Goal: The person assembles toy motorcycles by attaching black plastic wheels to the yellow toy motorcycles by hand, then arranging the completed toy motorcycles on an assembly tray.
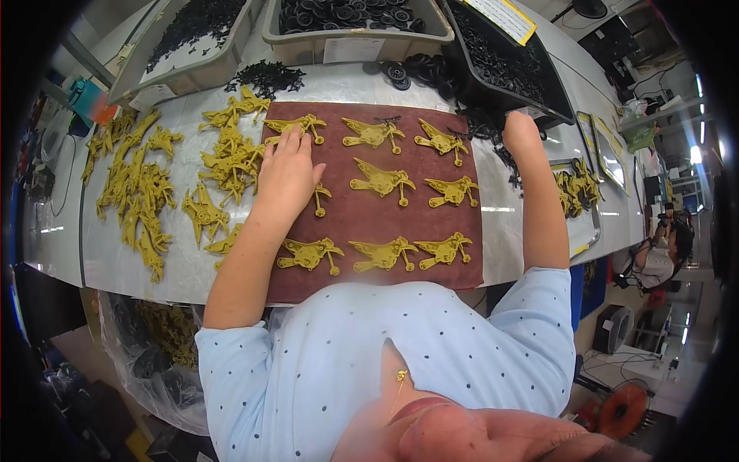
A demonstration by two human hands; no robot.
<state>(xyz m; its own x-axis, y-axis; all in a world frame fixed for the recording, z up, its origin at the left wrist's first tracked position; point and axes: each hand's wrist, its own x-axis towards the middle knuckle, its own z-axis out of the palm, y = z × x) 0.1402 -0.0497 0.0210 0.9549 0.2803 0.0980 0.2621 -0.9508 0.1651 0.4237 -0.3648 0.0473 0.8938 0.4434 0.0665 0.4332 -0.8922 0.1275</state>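
Observation:
My left hand lies flat with its fingers stretched out over the left column of a dark red cloth mat. Its fingertips touch a yellow plastic part, and a second one partly shows beneath the palm. Several like parts, such as a yellow piece with a pointed end, are laid out in rows on the cloth. Small black pieces lie on two in the far row. My right hand is closed at the pile of small black parts by the black bin; whatever its fingers hold is hidden.
Heaps of yellow parts cover the table's left side. Behind the mat stand a grey bin of black wheels, another grey bin and a black bin. Loose black wheels lie between bins. At right is a tray of yellow parts.

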